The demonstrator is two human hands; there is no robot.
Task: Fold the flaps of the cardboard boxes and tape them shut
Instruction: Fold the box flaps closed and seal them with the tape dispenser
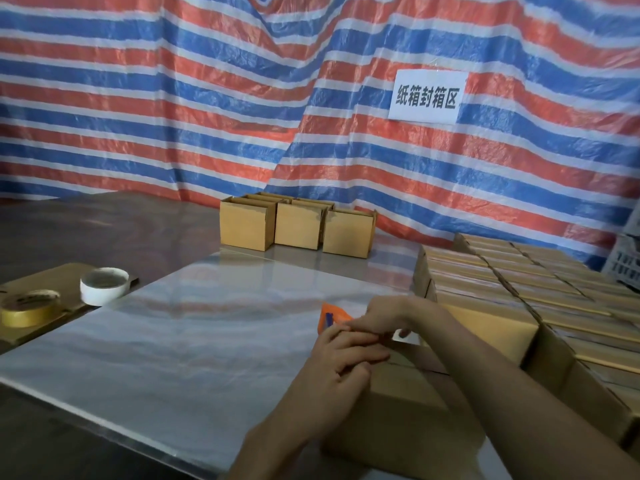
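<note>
A brown cardboard box point(408, 407) lies on the glossy table point(194, 327) at the lower right, its top flaps folded down. My left hand point(346, 358) presses flat on the top near the far edge, fingers fairly straight. Just beyond it, my right hand point(388, 315) curls over the box's far edge and appears to grip an orange tape dispenser point(330, 317) with a blue part, which sticks out to the left. Any tape strip is hidden by my fingers.
Several open small boxes point(298, 226) stand at the back of the table. A large carton of flat-packed cardboard point(519, 285) fills the right. A white tape roll point(104, 285) and a tan one point(27, 310) sit on a board at the left. A striped tarp hangs behind.
</note>
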